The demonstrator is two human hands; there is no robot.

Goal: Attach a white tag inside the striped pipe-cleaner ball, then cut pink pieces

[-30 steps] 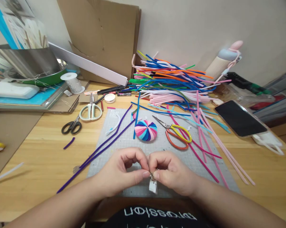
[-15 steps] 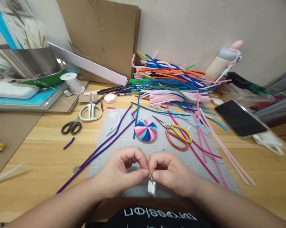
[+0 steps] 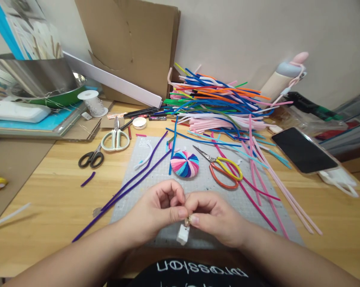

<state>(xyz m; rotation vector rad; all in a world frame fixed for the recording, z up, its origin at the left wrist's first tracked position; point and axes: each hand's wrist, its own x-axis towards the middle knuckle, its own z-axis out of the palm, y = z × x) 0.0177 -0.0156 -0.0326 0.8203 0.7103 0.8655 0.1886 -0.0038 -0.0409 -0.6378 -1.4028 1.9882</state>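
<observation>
My left hand [image 3: 166, 209] and my right hand [image 3: 214, 217] meet close to my body, thumbs and forefingers pinched together. Between the fingertips is a small gold-coloured metal fitting [image 3: 187, 221], partly hidden, with a small white block-shaped charm [image 3: 183, 234] hanging below it. Both hands appear to grip the fitting. Beyond them, a round pad of pink, blue, white and purple pipe cleaners [image 3: 185, 164] lies on the grey cutting mat [image 3: 150, 231]. Scissors with yellow and orange handles [image 3: 224, 169] lie spread beside it, blades pointing away to the left.
Long purple [image 3: 122, 191] and pink pipe cleaners [image 3: 283, 187] flank the hands. A colourful pipe cleaner pile [image 3: 215, 99] is at the back. Left are white-handled scissors [image 3: 115, 140], black-handled scissors [image 3: 91, 158] and a thread spool [image 3: 93, 103]. A phone [image 3: 303, 149] lies right.
The white charm has swung slightly left and tilted, and the gold fitting has shifted slightly left at my fingertips. My hands stay pinched together. The whole view has shifted a little.
</observation>
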